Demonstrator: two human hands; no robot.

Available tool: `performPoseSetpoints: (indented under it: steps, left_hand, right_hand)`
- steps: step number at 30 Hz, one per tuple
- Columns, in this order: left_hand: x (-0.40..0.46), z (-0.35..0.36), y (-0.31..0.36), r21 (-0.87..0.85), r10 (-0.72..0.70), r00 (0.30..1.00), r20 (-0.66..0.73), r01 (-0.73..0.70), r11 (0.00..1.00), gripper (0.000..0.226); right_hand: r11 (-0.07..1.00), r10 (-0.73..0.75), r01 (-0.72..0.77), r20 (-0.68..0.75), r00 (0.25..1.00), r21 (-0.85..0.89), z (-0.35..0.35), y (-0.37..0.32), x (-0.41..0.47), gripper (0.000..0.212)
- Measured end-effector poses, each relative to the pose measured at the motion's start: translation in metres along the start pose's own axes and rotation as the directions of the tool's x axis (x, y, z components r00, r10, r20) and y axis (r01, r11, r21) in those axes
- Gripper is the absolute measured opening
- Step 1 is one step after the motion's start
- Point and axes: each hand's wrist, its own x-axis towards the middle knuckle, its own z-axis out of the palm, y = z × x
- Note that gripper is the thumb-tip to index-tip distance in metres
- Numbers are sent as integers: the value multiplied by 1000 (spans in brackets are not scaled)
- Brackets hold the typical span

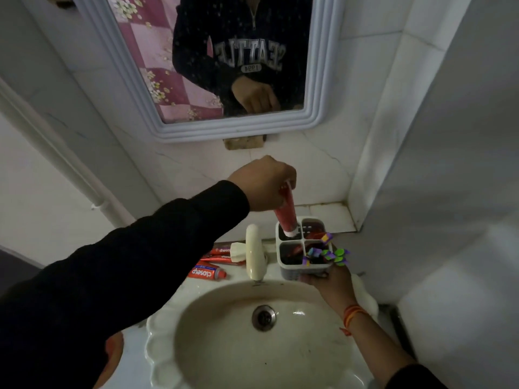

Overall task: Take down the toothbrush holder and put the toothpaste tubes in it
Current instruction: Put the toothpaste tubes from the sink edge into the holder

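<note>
A white four-compartment toothbrush holder (292, 269) stands at the back right of the sink rim. My right hand (327, 279) grips its lower front side. My left hand (265, 183) holds a red toothpaste tube (285, 213) by its crimped end, cap down, with the cap inside the holder's back-left compartment. Toothbrushes with purple and green heads (327, 252) stick out of the right compartments. Three more red toothpaste tubes lie on the rim to the left of the tap: one in front (207, 272) and two behind it (222, 255).
A white tap (254, 252) stands between the loose tubes and the holder, above the cream sink basin (213, 338). A white soap piece (238, 251) lies by the tap. A framed mirror (323, 80) hangs above. A tiled wall corner stands close on the right.
</note>
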Motion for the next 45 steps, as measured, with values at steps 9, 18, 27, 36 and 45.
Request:
performPoseSetpoints:
  steps: [9,18,27,36,45]
  left_hand:
    - [11,56,13,43,-9,983,182,1,999,35]
    - [14,62,-2,-89,-71,969,237,94,992,14]
    - [-9,85,-113,-37,-364,882,299,392,919,19]
    - [-45,152,-144,141,-402,793,457,381,914,27]
    - [-49,165,-153,265,-312,845,434,211,941,25]
  right_hand:
    - [1000,25,-25,-3,1000,2,2,1,1,66]
    - [1000,22,-23,-10,1000,-15,2,2,2,63]
    - [1000,19,-19,-13,1000,16,2,3,3,62]
    - [992,112,-111,-4,994,59,5,15,5,61]
    - [996,80,-81,27,996,43,3,20,7,63]
